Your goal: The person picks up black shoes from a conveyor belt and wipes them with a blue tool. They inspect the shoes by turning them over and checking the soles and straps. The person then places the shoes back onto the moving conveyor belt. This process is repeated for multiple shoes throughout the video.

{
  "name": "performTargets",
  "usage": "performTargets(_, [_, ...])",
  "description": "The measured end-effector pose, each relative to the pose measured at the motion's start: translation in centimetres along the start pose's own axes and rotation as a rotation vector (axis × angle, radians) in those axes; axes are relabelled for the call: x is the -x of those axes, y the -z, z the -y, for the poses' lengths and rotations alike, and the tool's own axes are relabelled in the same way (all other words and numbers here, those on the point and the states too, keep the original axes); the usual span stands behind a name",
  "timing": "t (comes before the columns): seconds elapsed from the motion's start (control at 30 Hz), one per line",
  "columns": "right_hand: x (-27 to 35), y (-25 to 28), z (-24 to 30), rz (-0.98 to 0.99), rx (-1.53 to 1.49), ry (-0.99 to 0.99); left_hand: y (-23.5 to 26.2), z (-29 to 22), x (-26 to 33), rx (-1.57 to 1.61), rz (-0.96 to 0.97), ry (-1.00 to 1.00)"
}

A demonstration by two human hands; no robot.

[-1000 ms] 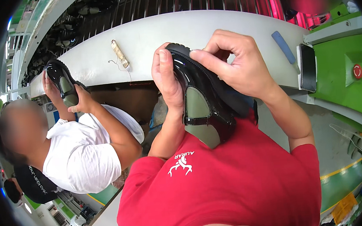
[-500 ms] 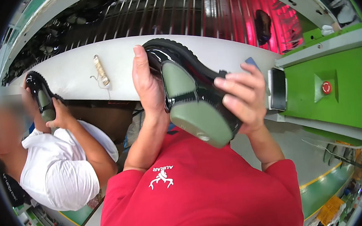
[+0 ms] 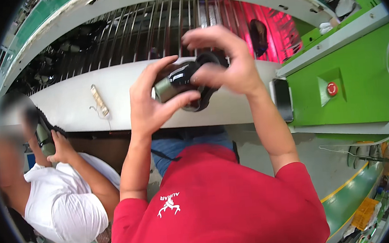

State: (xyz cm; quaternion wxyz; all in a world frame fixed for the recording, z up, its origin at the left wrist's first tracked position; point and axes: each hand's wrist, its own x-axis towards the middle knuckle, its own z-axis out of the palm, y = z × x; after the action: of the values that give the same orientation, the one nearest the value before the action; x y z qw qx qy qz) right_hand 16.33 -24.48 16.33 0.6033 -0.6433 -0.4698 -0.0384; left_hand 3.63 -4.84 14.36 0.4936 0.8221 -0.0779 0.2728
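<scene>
A glossy black shoe [image 3: 184, 75] on a green shoe last [image 3: 164, 92] is over the white tabletop in front of me, its sole side partly hidden. My left hand [image 3: 147, 100] is curled round the green end, thumb below and fingers above. Smeared by motion, my right hand [image 3: 233, 66] has its fingers stretched out beyond the shoe's far side. Its thumb lies across the front of the shoe; whether it presses on the shoe I cannot tell.
To the left, a co-worker in white holds another black shoe [image 3: 45, 135] with a green last. A wound cord bundle [image 3: 99, 100] lies on the white table [image 3: 125, 113]. Metal rollers [image 3: 169, 27] run behind, glowing red at the right. A green cabinet [image 3: 356, 81] bears a red button [image 3: 332, 88].
The shoe has moved away from my chest toward the table's far edge and turned. My right hand has shifted from gripping its side to fingers spread over it.
</scene>
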Motion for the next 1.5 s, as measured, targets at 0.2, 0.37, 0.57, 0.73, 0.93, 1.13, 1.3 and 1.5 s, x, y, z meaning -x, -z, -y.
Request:
performTargets(0.2, [3.8, -5.2, -2.7, -0.254, -0.441, -0.326, 2.2, 0.6, -1.8, -0.134, 0.158, -0.075])
performTargets(0.37, [2.6, -6.7, -2.3, -0.29, -0.557, -0.341, 3.8, -0.7, -3.0, -0.262, 0.355, -0.022])
performTargets(0.57, [1.5, -6.9, -3.0, -0.276, -0.62, -0.409, 4.5, -1.5, -5.1, -0.442, 0.566, 0.135])
performTargets(0.73, [1.6, -6.6, -6.0, -0.56, -1.149, -0.629, 5.3, 0.1, -5.2, -0.399, 0.54, 0.016])
performTargets(0.93, [0.8, -7.6, -2.6, -0.461, -0.811, -0.532, 5.4, 0.2, -5.5, -0.409, 0.595, 0.02])
performTargets(1.13, [-0.1, -8.4, -4.0, -0.654, -0.974, -0.539, 4.6, 2.9, -5.9, -0.407, 0.325, -0.33])
performTargets(1.3, [-0.2, -8.7, -5.5, -0.784, -0.927, -0.505, 3.6, 1.4, -4.6, -0.41, 0.343, -0.167])
performTargets(1.5, [-0.9, -9.9, -5.2, -0.856, -0.837, -0.418, 2.9, 5.2, -3.0, -0.401, 0.206, -0.223])
